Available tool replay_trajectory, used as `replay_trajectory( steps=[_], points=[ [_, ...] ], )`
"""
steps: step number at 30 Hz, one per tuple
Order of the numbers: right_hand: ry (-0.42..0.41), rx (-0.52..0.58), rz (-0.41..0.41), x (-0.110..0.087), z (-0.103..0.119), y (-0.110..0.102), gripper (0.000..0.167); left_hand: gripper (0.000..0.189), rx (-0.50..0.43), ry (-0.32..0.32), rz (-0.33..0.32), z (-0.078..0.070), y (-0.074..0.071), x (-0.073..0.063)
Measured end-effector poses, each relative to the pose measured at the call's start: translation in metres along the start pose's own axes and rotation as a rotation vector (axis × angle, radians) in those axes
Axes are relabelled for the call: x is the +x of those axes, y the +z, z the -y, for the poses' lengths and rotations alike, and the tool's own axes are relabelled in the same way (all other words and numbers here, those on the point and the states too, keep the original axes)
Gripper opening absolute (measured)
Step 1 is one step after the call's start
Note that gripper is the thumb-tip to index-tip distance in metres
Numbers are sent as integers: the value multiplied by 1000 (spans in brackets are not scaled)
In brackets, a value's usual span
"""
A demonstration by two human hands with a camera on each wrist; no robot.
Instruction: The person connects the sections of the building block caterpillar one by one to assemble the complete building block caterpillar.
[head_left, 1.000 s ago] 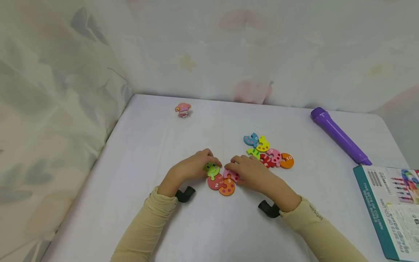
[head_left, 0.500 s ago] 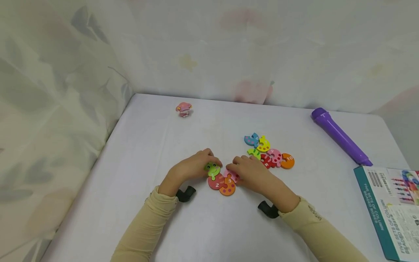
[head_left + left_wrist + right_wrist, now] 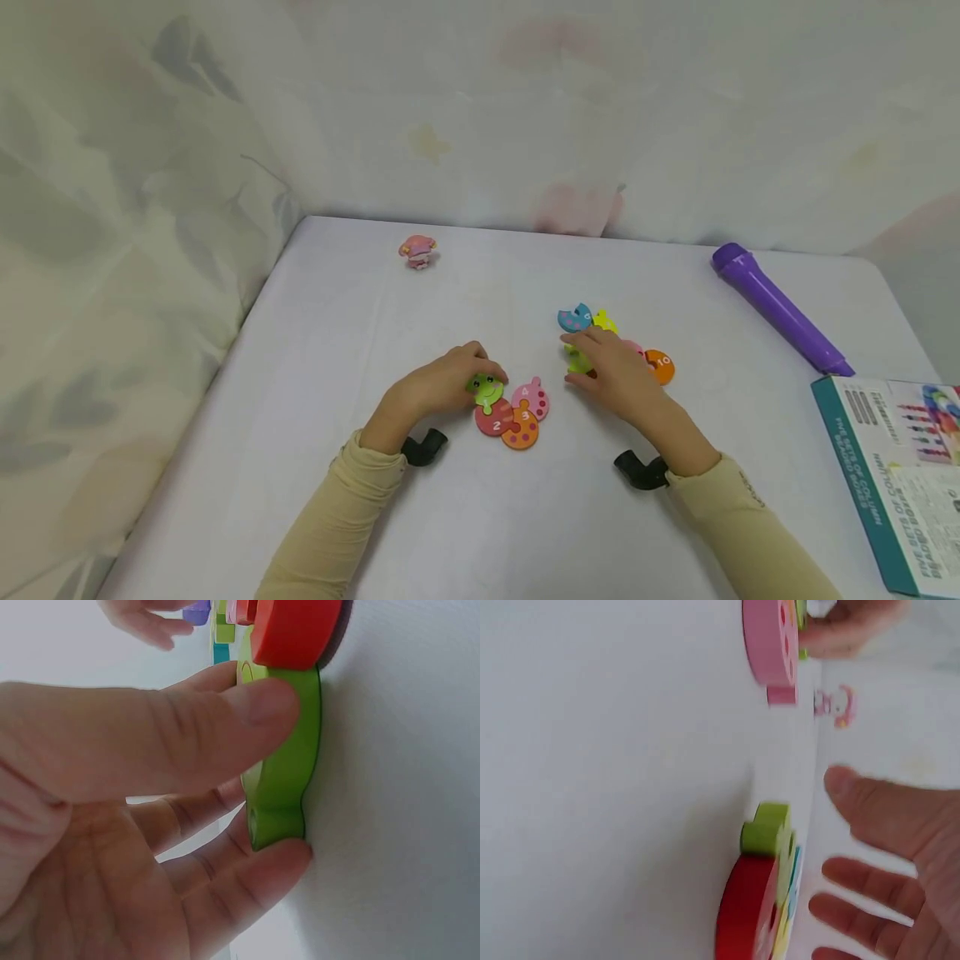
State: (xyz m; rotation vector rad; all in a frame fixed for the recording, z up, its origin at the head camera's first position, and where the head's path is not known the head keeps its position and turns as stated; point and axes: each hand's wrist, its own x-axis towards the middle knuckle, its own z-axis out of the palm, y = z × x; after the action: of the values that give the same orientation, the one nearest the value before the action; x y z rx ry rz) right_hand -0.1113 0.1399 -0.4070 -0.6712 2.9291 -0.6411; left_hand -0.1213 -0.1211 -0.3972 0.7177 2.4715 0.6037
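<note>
My left hand (image 3: pixel 442 382) holds a green smiling caterpillar-head puzzle piece (image 3: pixel 489 392) by its edge; in the left wrist view, thumb and fingers lie around the piece (image 3: pixel 289 761). Joined to the head are a red piece numbered 2 (image 3: pixel 491 418), an orange 3 (image 3: pixel 521 432) and a pink 4 (image 3: pixel 534 397). Over the loose number pieces hovers my right hand (image 3: pixel 618 375), thumb and fingers spread apart with nothing between them. Beneath it, a green piece (image 3: pixel 577 361) partly shows. In the right wrist view a green piece (image 3: pixel 766 834) and a red piece (image 3: pixel 744 911) lie near the fingers.
Around the right hand lie a blue piece (image 3: pixel 574 318), a yellow one (image 3: pixel 604 320) and an orange 10 (image 3: pixel 660 367). A pink figurine (image 3: pixel 417 252) stands toward the back left. At the right are a purple toy microphone (image 3: pixel 780 308) and a printed box (image 3: pixel 892 483).
My right hand has let go of the pink 4 and moved right and away from me, over the loose pieces. The left hand stays on the caterpillar head.
</note>
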Motion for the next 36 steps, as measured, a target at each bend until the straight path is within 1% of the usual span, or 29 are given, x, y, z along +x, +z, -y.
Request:
replay_trajectory(
  steps=[2,3,5,9,15,18,22,25,27,29,33,36],
  points=[
    [30,-4,-36,0,-6,-2,56,39,-5,-3,-2,0,-1,-1],
    [43,-8,-41,-1,-9,-2,56,40,-5,-4,-2,0,-1,-1],
    [70,-18,-34,-2,-12,-2,59,40,-1,-2,-4,0,-1,-2],
    [95,-49,-13,-2,-15,0,64,40,9,7,-9,1,-1,-2],
    [124,-116,-7,4,-13,4,69,39,0,11,-12,1,-3,-2],
    [158,-142,3,7,-9,6,67,39,-5,9,-11,0,-3,-2],
    [218,-144,10,12,-6,10,62,39,-10,8,-9,1,-3,-1],
    [234,-142,9,15,-5,11,57,40,-15,3,-2,1,-2,-1],
    [213,-136,8,16,-3,10,55,40,-18,-1,4,1,-1,0],
    [162,-114,20,17,-2,10,52,40,-17,-4,7,1,-1,0],
    [6,-43,79,17,4,6,50,39,-15,0,2,0,-1,0],
    [-91,-18,121,18,8,4,48,39,-15,5,-5,0,-1,-1]
  ],
)
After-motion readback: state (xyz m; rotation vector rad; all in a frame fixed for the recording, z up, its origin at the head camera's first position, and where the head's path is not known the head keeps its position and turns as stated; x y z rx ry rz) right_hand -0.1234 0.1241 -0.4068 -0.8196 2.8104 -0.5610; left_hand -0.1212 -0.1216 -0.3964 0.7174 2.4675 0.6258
